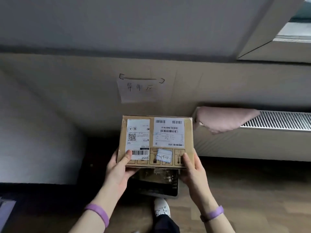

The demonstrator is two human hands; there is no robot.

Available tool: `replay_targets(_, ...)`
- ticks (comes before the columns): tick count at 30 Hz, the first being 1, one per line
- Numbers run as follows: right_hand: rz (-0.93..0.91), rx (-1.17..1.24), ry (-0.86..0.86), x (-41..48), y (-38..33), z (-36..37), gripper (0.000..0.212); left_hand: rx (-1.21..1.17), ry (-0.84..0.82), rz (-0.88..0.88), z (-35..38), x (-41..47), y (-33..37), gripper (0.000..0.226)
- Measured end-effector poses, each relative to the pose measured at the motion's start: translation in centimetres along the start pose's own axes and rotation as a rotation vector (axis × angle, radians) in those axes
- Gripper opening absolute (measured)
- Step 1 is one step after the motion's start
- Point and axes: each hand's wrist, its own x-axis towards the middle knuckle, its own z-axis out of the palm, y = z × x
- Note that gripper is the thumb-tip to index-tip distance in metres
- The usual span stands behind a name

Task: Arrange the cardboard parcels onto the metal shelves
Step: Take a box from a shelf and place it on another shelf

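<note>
A brown cardboard parcel [168, 148] with two white shipping labels and a small blue sticker is held flat in the middle of the view. My left hand [117, 170] grips its near left corner, thumb on the barcode label. My right hand [193, 172] grips its near right corner, thumb on top by the arrow marks. Both wrists wear purple bands. No metal shelf is in view.
A large cardboard sheet [67, 98] with a handwritten paper note [139, 89] leans against the wall ahead. A white radiator [269, 140] with a pink cloth [223, 119] on it is at the right. A dark bin [156, 184] sits on the wooden floor below the parcel, near my white shoe [161, 207].
</note>
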Motion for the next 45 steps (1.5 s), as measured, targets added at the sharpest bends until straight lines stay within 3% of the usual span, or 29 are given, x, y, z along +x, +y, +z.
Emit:
replay_targets(12,0.146,0.087,0.285,18.2,8.6,-3.8,0.029,0.054,-0.055,-0.097,5.5,21.0,-8.5,0.046)
replay_targets(21,0.209,-0.115,0.446,22.9,12.2,-5.5,0.025,0.045,-0.077,-0.156,7.5,26.1,-11.9,0.047)
replay_targets(25,0.224,-0.059,0.484,22.9,12.3,-4.6,0.038,0.086,-0.056,-0.15,7.5,26.4,-12.0,0.055)
replay_targets(27,0.273,-0.011,0.474,22.8,12.0,-4.2,0.042,0.099,0.006,-0.153,7.7,26.3,-12.0,0.069)
replay_targets(29,0.375,0.06,0.452,22.5,11.1,-3.9,0.032,0.053,0.081,-0.196,7.9,25.8,-11.9,0.083)
replay_targets(32,0.508,0.194,0.42,21.4,8.8,-2.8,0.025,0.006,0.102,-0.374,9.0,24.1,-10.5,0.068)
replay_targets(36,0.551,0.242,0.29,19.2,3.9,0.1,0.041,0.038,0.12,-0.521,10.1,20.4,-7.8,0.075)
replay_targets(41,0.453,0.092,0.091,17.2,-3.2,4.4,0.04,0.058,0.079,-0.436,10.6,14.4,-3.0,0.056)
replay_targets(45,0.354,-0.066,-0.057,15.0,-8.1,9.2,0.05,0.119,0.076,-0.228,8.9,9.2,2.1,0.044)
